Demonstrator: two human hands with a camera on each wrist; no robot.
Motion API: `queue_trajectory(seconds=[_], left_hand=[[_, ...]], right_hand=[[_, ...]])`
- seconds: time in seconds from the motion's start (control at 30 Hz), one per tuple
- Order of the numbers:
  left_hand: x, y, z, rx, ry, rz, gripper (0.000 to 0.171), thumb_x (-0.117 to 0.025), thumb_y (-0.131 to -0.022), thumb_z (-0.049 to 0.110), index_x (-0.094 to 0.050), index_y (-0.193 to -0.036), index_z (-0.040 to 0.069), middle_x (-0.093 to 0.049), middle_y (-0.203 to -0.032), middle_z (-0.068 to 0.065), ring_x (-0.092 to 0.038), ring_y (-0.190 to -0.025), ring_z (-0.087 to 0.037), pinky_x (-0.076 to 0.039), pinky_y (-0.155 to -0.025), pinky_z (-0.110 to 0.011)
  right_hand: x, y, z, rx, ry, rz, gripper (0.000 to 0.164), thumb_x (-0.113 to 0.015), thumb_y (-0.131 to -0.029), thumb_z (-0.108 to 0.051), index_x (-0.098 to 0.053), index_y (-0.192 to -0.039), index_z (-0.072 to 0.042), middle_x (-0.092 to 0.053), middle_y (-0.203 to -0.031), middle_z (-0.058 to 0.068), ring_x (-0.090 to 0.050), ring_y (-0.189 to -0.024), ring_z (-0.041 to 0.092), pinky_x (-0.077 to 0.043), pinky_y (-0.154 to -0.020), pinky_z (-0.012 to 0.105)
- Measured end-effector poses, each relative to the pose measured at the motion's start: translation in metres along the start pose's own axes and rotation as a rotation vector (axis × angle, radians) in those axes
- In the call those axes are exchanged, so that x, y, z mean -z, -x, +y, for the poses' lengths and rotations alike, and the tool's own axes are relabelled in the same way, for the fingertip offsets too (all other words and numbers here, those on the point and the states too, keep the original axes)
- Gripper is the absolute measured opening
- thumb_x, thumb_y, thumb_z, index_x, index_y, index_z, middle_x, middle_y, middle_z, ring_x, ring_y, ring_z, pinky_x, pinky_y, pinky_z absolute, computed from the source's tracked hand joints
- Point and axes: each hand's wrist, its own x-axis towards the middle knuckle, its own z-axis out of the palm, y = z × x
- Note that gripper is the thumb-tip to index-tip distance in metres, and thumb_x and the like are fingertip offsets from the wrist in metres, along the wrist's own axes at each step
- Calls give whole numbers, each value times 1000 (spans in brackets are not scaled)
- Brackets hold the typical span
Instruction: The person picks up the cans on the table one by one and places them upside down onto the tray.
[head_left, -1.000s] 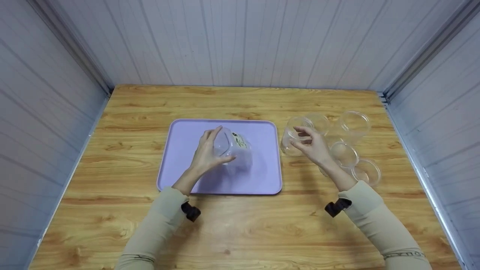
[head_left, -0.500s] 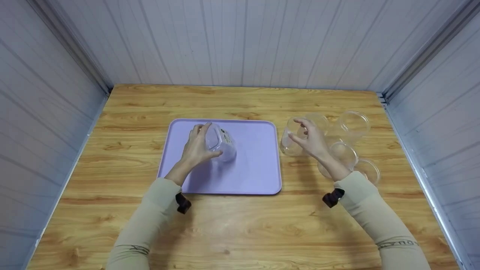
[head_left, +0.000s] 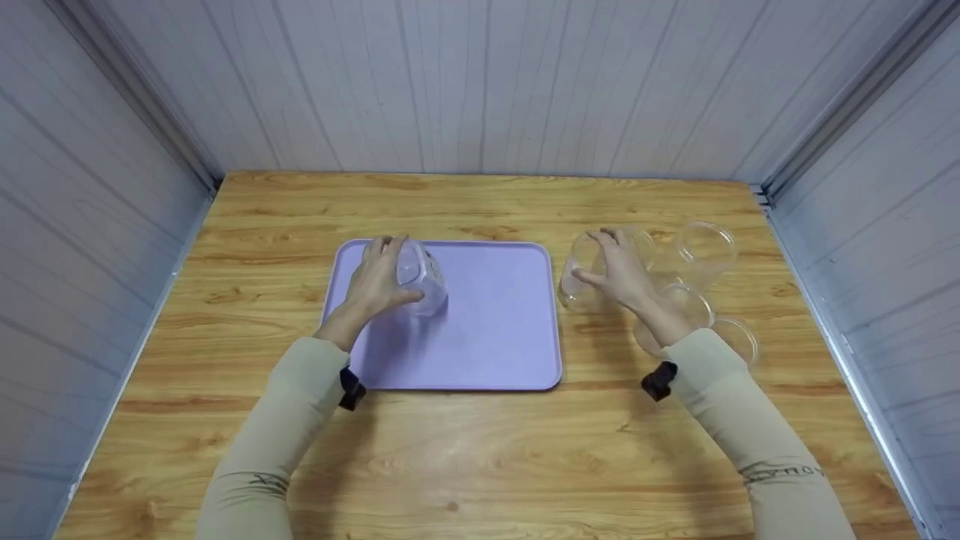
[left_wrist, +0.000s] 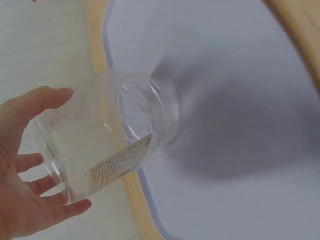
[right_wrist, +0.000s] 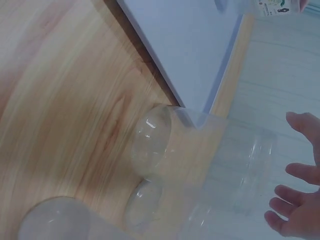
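My left hand (head_left: 373, 283) grips a clear plastic jar (head_left: 429, 292) at the left part of the lilac tray (head_left: 495, 330). The left wrist view shows this jar (left_wrist: 107, 135) turned bottom up, its threaded mouth towards the tray and a printed label on its side. Thumb and fingers lie around its base. Whether the rim touches the tray I cannot tell. To the right of the tray, my right hand (head_left: 628, 279) is at the top of another clear jar (head_left: 576, 283). Its fingers are spread and look apart from that jar (right_wrist: 245, 155) in the right wrist view.
Several more clear jars stand on the wooden table right of the tray, such as a back right jar (head_left: 707, 247) and a front right jar (head_left: 739, 341). My right forearm passes over some of them. Pale panel walls (head_left: 480, 90) bound the table at the back and sides.
The left hand has carried its jar leftwards across the tray. My right hand has come down a little around the top of the jar beside the tray.
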Motion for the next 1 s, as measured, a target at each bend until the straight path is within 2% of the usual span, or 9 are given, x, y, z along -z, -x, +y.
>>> queue_trajectory(seconds=[0.2, 0.37, 0.53, 0.83, 1.0], left_hand=[[11, -6, -4, 1, -39, -36, 93, -78, -63, 23, -26, -138, 4, -28, -134, -24, -27, -121, -38, -35, -92, -50], [16, -11, -7, 11, -57, -77, 92, -77, -64, 20, -26, -138, 4, -26, -135, -24, -26, -121, -40, -35, -91, -51], [22, -15, -11, 19, -100, -69, 92, -77, -63, 19, -26, -137, 2, -29, -132, -25, -29, -118, -41, -32, -92, -52], [33, -23, -19, 73, -94, -84, 93, -77, -61, 15, -25, -138, 3, -23, -135, -27, -22, -123, -42, -35, -88, -56], [37, -27, -24, 63, -98, -98, 92, -77, -62, 14, -24, -137, 0, -22, -134, -30, -21, -123, -45, -28, -95, -54]], right_hand=[[4, -5, -1, -76, 43, -106, 79, -69, -75, -35, -31, -135, -1, -21, -136, 26, -15, -125, 42, -11, -96, 62], [4, -10, -3, -116, 62, -146, 83, -71, -72, -36, -29, -136, -3, -19, -136, 26, -14, -125, 43, -11, -94, 63], [5, -14, -3, -146, 55, -187, 86, -72, -72, -36, -27, -137, -5, -16, -138, 28, -11, -125, 44, -8, -96, 64], [8, -22, -1, -152, 42, -259, 87, -73, -71, -31, -25, -138, -3, -15, -137, 31, -15, -124, 47, -22, -95, 60], [10, -24, -3, -158, 75, -281, 88, -74, -70, -32, -26, -137, -3, -16, -136, 31, -16, -123, 47, -24, -94, 60]])
